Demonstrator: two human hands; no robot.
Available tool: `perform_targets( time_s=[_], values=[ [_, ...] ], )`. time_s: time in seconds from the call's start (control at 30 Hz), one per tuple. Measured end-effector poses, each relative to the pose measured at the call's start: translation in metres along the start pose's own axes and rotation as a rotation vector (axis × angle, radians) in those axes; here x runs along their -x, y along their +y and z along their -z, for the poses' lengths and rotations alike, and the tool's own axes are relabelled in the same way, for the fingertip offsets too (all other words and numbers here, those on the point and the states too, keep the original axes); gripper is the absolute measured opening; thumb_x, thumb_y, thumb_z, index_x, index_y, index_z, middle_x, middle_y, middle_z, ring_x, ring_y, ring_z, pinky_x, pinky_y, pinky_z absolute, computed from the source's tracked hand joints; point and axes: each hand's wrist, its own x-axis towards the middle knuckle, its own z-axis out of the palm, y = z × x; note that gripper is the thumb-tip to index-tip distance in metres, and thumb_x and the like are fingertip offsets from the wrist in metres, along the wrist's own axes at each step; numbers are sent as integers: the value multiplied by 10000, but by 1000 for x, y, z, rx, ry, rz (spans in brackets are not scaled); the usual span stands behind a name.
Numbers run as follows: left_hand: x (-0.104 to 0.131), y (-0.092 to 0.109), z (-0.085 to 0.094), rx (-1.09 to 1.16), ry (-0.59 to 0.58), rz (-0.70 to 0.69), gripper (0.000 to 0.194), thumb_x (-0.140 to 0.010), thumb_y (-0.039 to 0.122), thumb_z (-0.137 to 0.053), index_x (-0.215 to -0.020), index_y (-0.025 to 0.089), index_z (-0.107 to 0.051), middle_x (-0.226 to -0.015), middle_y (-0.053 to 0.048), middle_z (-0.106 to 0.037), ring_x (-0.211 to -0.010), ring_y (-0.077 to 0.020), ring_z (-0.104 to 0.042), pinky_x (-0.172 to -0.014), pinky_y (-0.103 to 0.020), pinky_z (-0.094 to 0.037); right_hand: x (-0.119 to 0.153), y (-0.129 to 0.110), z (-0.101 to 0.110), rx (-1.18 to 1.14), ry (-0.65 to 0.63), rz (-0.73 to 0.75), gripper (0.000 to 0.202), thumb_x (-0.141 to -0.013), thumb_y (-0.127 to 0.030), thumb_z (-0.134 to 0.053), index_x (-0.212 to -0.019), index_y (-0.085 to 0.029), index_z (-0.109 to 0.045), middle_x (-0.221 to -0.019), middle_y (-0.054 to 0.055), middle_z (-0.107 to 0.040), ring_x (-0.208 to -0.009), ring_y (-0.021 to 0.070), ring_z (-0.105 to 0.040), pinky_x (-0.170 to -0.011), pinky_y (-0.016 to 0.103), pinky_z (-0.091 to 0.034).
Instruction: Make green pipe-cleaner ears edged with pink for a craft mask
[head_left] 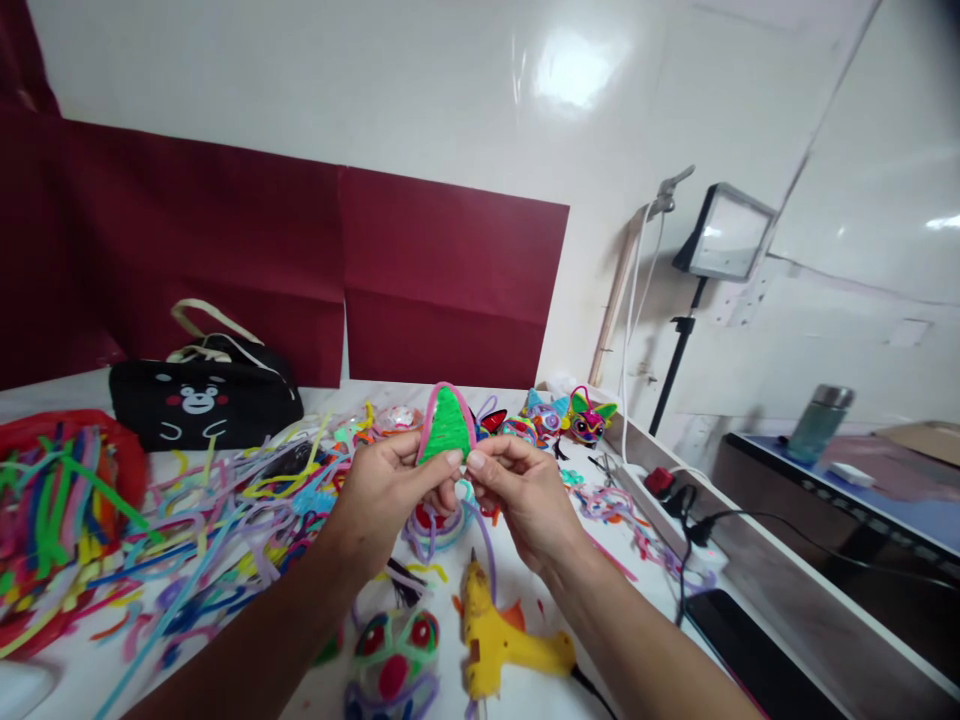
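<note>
Between my two hands, above the table, stands a green ear-shaped pipe cleaner piece [447, 428] with a pink edge. My left hand [397, 485] pinches it at the lower left, thumb across its base. At the lower right corner, the thumb and fingertips of my right hand [517, 490] are pressed together on it. A purple pipe cleaner [486, 540] hangs below my fingers; whether it joins the green piece I cannot tell. Beneath my hands lie a yellow hot glue gun [484, 640] and a pipe cleaner animal face [394, 650] with red eyes and a red nose.
Loose pipe cleaners [247, 520] cover the left side, beside a red bag [135, 450] full of more. A black bag [202, 400] stands behind. Finished animal faces [589, 415] sit at the back right. A power strip [697, 550] and a phone [757, 650] lie along the right.
</note>
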Motion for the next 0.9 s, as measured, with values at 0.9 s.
perform_targets(
  time_s=[0.9],
  values=[
    [-7, 2, 3, -33, 132, -113, 267, -785, 428, -630, -705, 174, -605, -610, 26, -571, -552, -124, -551, -521, -221, -473, 0, 4, -1, 43, -38, -37, 241, -640, -323, -793, -683, -141, -642, -486, -39, -587, -394, 47, -472, -382, 162, -323]
  ],
)
